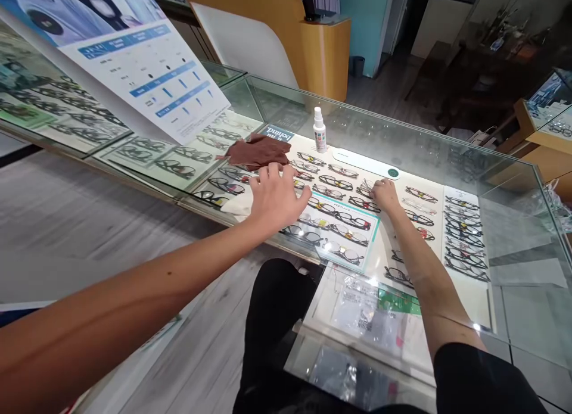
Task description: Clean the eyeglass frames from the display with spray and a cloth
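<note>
I am in an optician's shop with a grey plank floor and a curved wooden counter (319, 50) at the back. In front of me stands a glass-topped display table (513, 271), filled with rows of eyeglass frames (465, 235) on white trays. My left grip (277, 195) lies wide and flat on the glass, fingers spread, holding nothing. Just beyond its fingertips sits a crumpled brown cloth (258, 152). To the cloth's right a small white spray bottle (319, 130) stands upright.

My right grip (384, 195) reaches among the frames, near the top right corner of a teal-edged tray (373, 242). Its fingers curl down at a pair of thin wire-framed glasses (365, 186). I cannot tell whether they pinch the pair or only touch it, nor whether this arm runs over the glass or under it. A white chart with blue bars (149, 80) leans over the table's left end. Clear labelled plastic bags (361, 307) lie nearest me.
</note>
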`<control>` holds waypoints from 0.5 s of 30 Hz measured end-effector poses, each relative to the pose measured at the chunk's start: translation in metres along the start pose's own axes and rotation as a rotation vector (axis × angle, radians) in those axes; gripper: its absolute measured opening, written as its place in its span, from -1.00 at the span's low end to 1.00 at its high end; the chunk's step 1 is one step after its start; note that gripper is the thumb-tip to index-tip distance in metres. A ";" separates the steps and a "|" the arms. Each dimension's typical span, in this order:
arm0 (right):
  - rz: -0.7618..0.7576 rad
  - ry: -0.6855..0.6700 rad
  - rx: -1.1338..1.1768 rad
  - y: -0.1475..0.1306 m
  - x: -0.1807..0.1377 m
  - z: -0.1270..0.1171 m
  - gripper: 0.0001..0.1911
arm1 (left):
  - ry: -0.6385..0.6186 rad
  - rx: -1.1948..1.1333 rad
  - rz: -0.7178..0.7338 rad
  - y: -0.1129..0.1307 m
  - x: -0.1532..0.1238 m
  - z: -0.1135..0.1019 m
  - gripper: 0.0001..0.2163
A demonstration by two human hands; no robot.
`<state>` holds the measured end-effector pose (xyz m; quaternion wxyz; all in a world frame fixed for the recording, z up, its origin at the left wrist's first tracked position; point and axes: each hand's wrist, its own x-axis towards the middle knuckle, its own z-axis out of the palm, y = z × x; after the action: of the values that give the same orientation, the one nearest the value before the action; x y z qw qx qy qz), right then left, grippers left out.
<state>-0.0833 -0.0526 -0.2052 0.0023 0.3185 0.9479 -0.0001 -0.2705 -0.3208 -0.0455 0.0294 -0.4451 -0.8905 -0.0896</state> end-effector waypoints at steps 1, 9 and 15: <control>0.003 -0.001 0.004 0.000 0.000 0.000 -0.65 | -0.002 -0.001 0.002 0.000 0.000 0.000 -0.54; 0.041 0.002 0.053 0.005 0.001 -0.001 -0.66 | 0.005 0.005 0.000 0.000 -0.001 0.000 -0.53; 0.090 0.022 0.113 0.009 -0.002 0.000 -0.66 | -0.011 -0.012 -0.005 -0.001 0.000 0.001 -0.52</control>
<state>-0.0761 -0.0461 -0.2049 -0.0260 0.3606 0.9310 -0.0502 -0.2713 -0.3207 -0.0462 0.0215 -0.4435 -0.8912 -0.0925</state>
